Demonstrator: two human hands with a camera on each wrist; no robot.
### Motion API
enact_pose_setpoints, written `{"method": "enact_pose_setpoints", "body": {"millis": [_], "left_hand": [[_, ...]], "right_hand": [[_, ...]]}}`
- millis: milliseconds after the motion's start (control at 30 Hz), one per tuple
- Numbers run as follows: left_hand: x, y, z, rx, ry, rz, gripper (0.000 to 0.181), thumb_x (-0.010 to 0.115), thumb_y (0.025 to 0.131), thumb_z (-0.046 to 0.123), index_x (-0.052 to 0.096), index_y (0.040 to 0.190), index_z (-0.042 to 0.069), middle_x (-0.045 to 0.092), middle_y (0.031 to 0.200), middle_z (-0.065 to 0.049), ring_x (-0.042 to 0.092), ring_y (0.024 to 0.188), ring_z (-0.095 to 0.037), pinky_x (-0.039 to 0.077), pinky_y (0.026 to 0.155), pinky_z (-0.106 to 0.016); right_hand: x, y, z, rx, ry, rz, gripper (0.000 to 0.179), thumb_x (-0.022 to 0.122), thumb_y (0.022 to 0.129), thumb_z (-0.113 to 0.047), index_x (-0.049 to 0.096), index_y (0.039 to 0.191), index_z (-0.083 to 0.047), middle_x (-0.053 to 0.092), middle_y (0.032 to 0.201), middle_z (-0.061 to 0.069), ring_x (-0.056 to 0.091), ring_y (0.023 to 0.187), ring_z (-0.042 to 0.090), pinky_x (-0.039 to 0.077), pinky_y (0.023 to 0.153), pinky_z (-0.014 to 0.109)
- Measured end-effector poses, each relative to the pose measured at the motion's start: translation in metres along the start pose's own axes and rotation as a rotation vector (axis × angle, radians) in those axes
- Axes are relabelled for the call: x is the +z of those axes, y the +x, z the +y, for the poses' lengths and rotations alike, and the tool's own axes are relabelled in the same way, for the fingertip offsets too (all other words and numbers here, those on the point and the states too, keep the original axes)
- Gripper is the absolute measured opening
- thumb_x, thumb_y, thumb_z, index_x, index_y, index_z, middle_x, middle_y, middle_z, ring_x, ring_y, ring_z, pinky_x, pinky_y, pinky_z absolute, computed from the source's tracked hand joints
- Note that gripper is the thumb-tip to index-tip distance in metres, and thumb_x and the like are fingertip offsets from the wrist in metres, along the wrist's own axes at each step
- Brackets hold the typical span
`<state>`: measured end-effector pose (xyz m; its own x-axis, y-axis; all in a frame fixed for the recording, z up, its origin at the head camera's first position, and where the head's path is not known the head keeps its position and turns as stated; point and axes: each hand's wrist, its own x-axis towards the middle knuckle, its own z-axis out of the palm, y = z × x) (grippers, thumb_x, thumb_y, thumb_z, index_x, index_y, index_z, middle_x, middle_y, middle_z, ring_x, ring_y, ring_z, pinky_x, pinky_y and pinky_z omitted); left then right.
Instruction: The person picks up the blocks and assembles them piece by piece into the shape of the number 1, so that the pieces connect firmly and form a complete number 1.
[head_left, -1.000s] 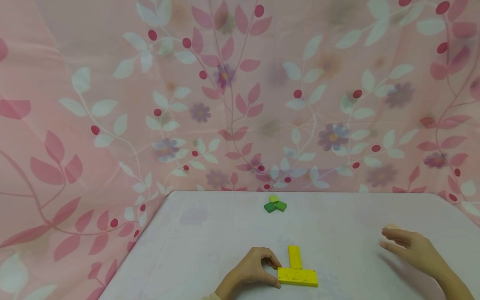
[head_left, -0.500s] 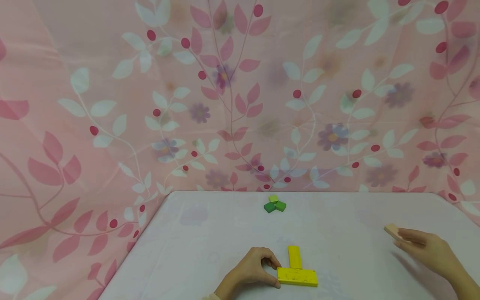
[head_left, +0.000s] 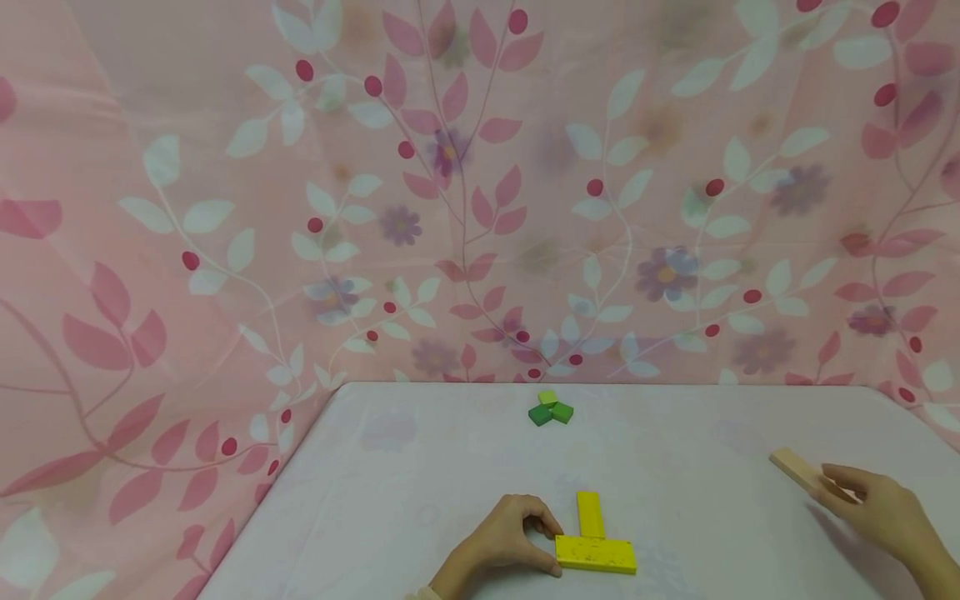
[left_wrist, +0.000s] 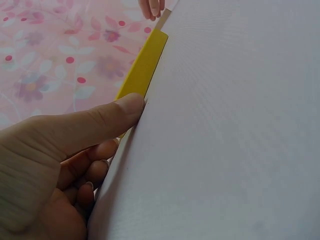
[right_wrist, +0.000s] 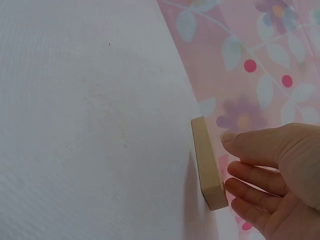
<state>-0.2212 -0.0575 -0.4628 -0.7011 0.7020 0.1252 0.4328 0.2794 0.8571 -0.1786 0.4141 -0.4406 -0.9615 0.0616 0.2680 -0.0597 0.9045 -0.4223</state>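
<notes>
Two yellow blocks lie in a T on the table: a wide crosswise block (head_left: 596,555) in front and a narrower lengthwise block (head_left: 590,514) behind it. My left hand (head_left: 504,533) pinches the left end of the crosswise block, thumb at its near corner and index finger at its far one. In the left wrist view the thumb overlaps the yellow block (left_wrist: 142,65). At the right, a plain wooden block (head_left: 797,469) lies slanted on the table. Beside its near end is my right hand (head_left: 885,508), fingers loosely extended; the right wrist view has the thumb apart from the wooden block (right_wrist: 207,162).
Toward the back edge of the white-covered table (head_left: 435,442) sits a small cluster of green blocks, one dark (head_left: 540,414), one mid-green (head_left: 562,412) and one lime (head_left: 547,397). A pink floral cloth (head_left: 480,192) hangs behind and along the left side.
My right hand has drawn back to the right and toward me, uncovering more of the wooden block, which stays in place. The left hand and yellow blocks have not moved.
</notes>
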Motion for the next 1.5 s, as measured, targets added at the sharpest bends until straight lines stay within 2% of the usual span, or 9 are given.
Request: {"method": "enact_pose_setpoints", "body": {"millis": [333,533,800,967,1100,1200,1300,1400,1500], "left_hand": [[0.0,0.0,0.001,-0.002,0.009,0.007,0.027,0.084,0.068,0.012,0.071,0.091,0.006,0.063,0.083,0.015,0.055,0.074,0.004,0.049,0.071,-0.017],[0.0,0.0,0.002,-0.008,-0.002,0.006,0.027,0.084,0.068,0.012,0.071,0.091,0.006,0.063,0.083,0.015,0.056,0.074,0.003,0.049,0.072,-0.017],[0.0,0.0,0.002,0.0,0.004,0.004,0.027,0.084,0.068,0.012,0.07,0.091,0.006,0.063,0.083,0.014,0.055,0.074,0.003,0.049,0.071,-0.017],[0.0,0.0,0.002,-0.01,0.0,0.005,0.028,0.084,0.068,0.012,0.071,0.091,0.006,0.063,0.083,0.014,0.055,0.074,0.003,0.049,0.071,-0.017],[0.0,-0.001,0.001,-0.015,0.005,0.01,0.028,0.084,0.068,0.011,0.071,0.091,0.006,0.063,0.083,0.014,0.055,0.074,0.003,0.049,0.071,-0.017],[0.0,-0.001,0.001,-0.015,0.003,0.013,0.028,0.084,0.067,0.011,0.071,0.091,0.006,0.063,0.082,0.014,0.055,0.073,0.003,0.049,0.071,-0.017],[0.0,-0.001,0.0,-0.009,0.0,0.014,0.028,0.085,0.067,0.011,0.071,0.091,0.005,0.063,0.083,0.014,0.055,0.073,0.003,0.049,0.071,-0.017],[0.0,0.0,0.0,-0.005,0.003,0.015,0.028,0.085,0.067,0.011,0.071,0.091,0.005,0.063,0.083,0.014,0.055,0.073,0.004,0.049,0.071,-0.017],[0.0,-0.001,0.001,-0.009,0.004,0.014,0.028,0.084,0.067,0.011,0.071,0.091,0.005,0.063,0.083,0.015,0.055,0.074,0.003,0.049,0.071,-0.017]], "right_hand": [[-0.004,0.001,0.004,0.068,0.012,-0.141,0.066,0.066,0.087,-0.035,0.048,0.115,0.021,0.059,0.104,0.036,0.062,0.087,0.047,0.043,0.073,0.06],[-0.001,0.002,-0.004,0.037,0.044,-0.146,0.066,0.066,0.087,-0.033,0.045,0.117,0.022,0.06,0.103,0.036,0.065,0.08,0.041,0.051,0.066,0.049],[0.006,0.001,-0.018,-0.008,0.139,-0.113,0.044,0.074,0.081,-0.019,0.058,0.108,0.011,0.069,0.086,0.012,0.057,0.068,-0.006,0.047,0.059,0.019],[0.013,0.0,-0.019,-0.045,0.185,-0.093,0.032,0.076,0.077,-0.014,0.062,0.097,0.006,0.068,0.079,0.004,0.051,0.067,-0.011,0.046,0.059,0.017],[0.018,0.003,-0.017,-0.023,0.126,-0.091,0.035,0.077,0.077,-0.022,0.063,0.097,0.003,0.066,0.083,0.008,0.054,0.069,-0.002,0.048,0.06,0.024],[0.02,0.005,-0.015,-0.041,0.093,-0.06,0.048,0.078,0.074,-0.025,0.06,0.105,0.008,0.063,0.09,0.027,0.06,0.079,0.025,0.05,0.064,0.042],[0.023,0.007,-0.014,-0.073,0.074,-0.009,0.064,0.08,0.072,-0.027,0.053,0.113,0.013,0.052,0.104,0.044,0.05,0.089,0.054,0.04,0.07,0.066],[0.024,0.009,-0.014,-0.08,0.038,-0.003,0.076,0.079,0.072,-0.032,0.046,0.12,0.017,0.042,0.114,0.049,0.04,0.097,0.062,0.03,0.073,0.075],[0.024,0.012,-0.013,-0.075,0.028,-0.036,0.081,0.077,0.074,-0.034,0.042,0.121,0.022,0.037,0.116,0.052,0.037,0.1,0.064,0.03,0.077,0.075]]}}
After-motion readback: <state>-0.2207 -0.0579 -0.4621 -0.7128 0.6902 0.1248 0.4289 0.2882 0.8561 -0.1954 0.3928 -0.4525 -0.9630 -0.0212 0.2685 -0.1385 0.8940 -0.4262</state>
